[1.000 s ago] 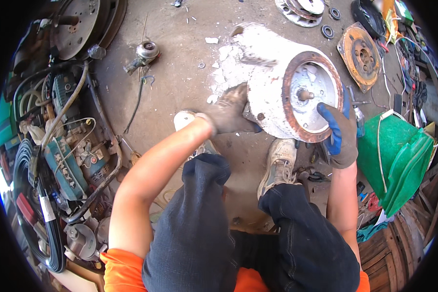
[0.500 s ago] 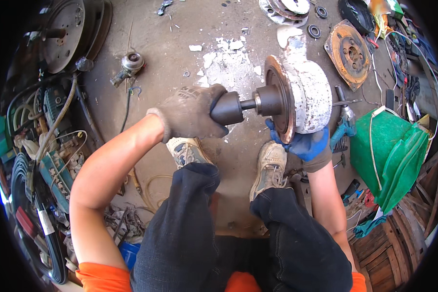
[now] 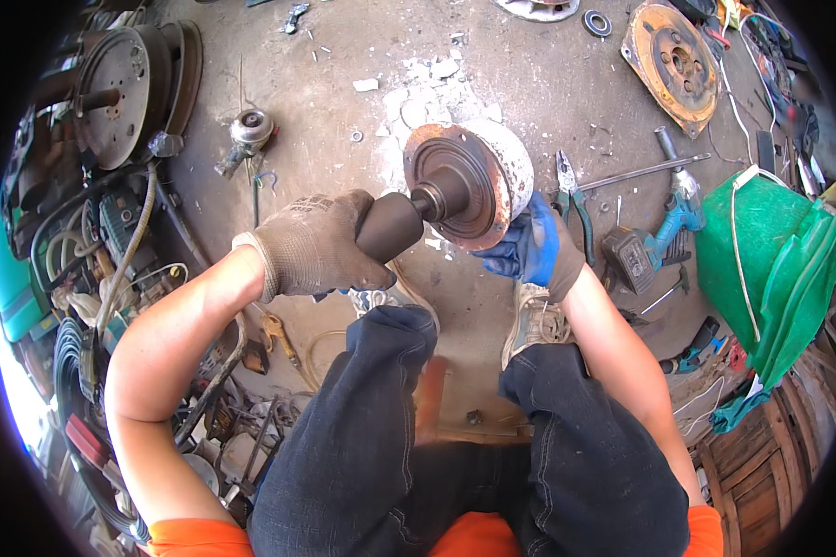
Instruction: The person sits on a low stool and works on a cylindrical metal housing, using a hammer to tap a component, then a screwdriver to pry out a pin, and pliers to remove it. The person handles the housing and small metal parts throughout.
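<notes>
My left hand [image 3: 314,243], in a grey-brown knit glove, is wrapped round a dark metal cylinder [image 3: 390,229]. A short, thin shaft runs from this cylinder into the collar of a rusty flange [image 3: 478,195], which backs onto a drum [image 3: 513,165] crusted with white. In a blue-coated glove, my right hand [image 3: 537,246] holds the flanged drum at its lower right edge; some fingers are hidden behind the part. The whole piece is tilted above the floor, its collar toward my left hand. White flakes [image 3: 418,104] lie on the floor beyond it.
Pliers [image 3: 574,200], a metal bar [image 3: 643,171] and a teal cordless power tool [image 3: 675,215] lie at right, beside a green container [image 3: 762,251]. A rusty round plate [image 3: 675,70] is farther back. Left are wheel rims [image 3: 121,93], a small metal fitting [image 3: 248,132], hoses and clutter.
The flanged drum has moved left and turned, so its flange shows more toward me. My left hand has shifted left and down with the cylinder; my right hand followed leftward. The view has shifted slightly.
</notes>
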{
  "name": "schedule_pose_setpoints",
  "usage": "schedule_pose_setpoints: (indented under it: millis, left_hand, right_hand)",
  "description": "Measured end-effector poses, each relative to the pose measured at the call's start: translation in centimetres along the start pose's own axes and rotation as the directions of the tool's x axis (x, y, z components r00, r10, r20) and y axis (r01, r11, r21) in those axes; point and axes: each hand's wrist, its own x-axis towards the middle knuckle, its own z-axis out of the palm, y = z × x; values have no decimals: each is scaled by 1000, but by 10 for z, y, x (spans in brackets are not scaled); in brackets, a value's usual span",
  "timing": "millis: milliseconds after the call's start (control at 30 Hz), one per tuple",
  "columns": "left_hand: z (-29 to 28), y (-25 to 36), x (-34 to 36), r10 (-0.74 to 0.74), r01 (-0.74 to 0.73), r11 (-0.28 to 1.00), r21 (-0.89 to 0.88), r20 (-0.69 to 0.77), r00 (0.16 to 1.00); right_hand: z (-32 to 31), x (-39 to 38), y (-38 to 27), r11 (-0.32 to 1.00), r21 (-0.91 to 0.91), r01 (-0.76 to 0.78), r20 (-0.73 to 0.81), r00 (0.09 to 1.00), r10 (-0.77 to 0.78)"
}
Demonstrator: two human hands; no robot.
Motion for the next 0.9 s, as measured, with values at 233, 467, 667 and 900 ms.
schedule_pose_setpoints:
  millis: [233,467,667,900]
  left_hand:
    - [4,-8,4,-56,61,972,-228,28,998]
    - [9,-36,35,111,-55,918,-393,123,986]
    - [14,-57,71,170,-92,906,-414,157,973]
    - [19,-33,55,-60,64,988,-142,36,998]
  right_hand:
    - [-3,-10,9,612,-657,440,-6,809,-588]
    - [5,0,7,485,-755,442,31,762,-646]
    - [18,5,23,531,-692,489,24,751,-660]
    - [33,-8,21,601,-585,545,133,795,-592]
